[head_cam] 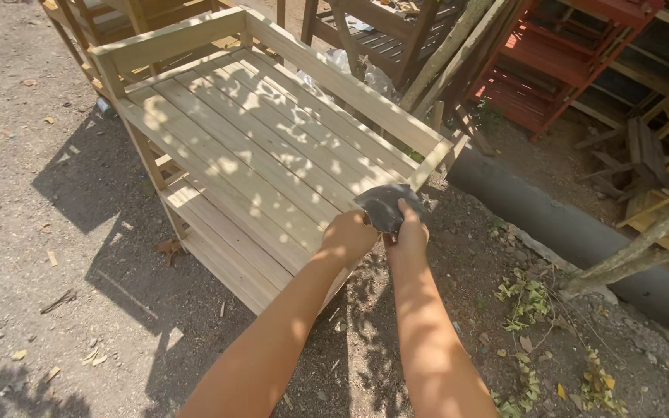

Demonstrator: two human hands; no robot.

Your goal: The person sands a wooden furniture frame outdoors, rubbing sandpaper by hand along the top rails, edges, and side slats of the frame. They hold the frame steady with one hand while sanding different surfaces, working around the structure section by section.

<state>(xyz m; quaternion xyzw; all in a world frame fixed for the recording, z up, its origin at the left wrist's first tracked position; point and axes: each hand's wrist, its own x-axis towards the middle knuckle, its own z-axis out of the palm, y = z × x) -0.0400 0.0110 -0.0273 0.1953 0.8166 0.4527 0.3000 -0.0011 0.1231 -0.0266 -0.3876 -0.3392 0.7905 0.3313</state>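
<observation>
sheet of sandpaper pinched between both hands at the near corner of the bench

both forearms run up from the bottom edge and meet over the ground just short of the wood; the left hand is closed in a fist on the near-left edge of the grey sandpaper; the right hand grips its near-right edge, thumb lying up over the sheet; the sheet fans out away from the hands, its broad edge pointing up and right; both hands are equally near it; just beyond, touching or almost so, is the corner of the pale slatted wooden bench, whose long axis runs up-left to lower-right; red shelves stand well behind.
</observation>
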